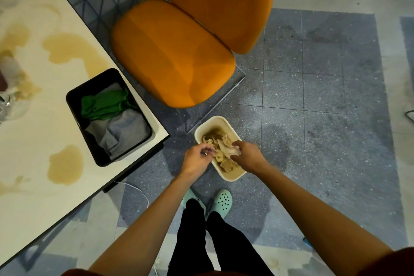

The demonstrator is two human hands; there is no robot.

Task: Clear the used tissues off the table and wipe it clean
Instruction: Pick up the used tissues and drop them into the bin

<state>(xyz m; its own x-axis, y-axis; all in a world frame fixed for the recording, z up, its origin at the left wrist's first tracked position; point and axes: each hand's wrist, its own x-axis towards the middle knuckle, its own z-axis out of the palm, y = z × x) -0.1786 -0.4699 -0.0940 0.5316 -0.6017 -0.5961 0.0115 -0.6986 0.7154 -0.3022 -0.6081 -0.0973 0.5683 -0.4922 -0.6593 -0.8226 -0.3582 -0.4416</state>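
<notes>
Inspector: Head view, largest first. Floor (pixel 313 101): grey speckled tile with dark blotches. Table (pixel 33 141): white top at left, with several tan puddles (pixel 66 167) on it.

Clerk: Seating?

Inspector: Orange chair (pixel 174 56) just beside the table's right edge, on a wire frame.

Clerk: Items on the table?

Inspector: Black tray (pixel 74 96) near the right corner, holding a green cloth (pixel 103 104) over grey cloths (pixel 125 132). Glassware at the far left edge, blurred; I cannot tell more.

Clerk: The tissues?

Inspector: Tissues (pixel 220 141), stained brown and crumpled, lie in a cream bin (pixel 228 176) on the floor, just beyond the table corner and near the chair.

Clerk: Hands?

Inspector: Both over the bin. Right hand (pixel 247 154): fingers closed on a wad of tissue at the bin's right side. Left hand (pixel 197 159): fingers curled at the bin's left rim, tips close to a tissue; whether they grip it, I cannot tell.

Clerk: Anything lower?

Inspector: Black trousers and mint clogs (pixel 223 201), near the bin. A white cord (pixel 136 188) trails on the floor under the table edge.
</notes>
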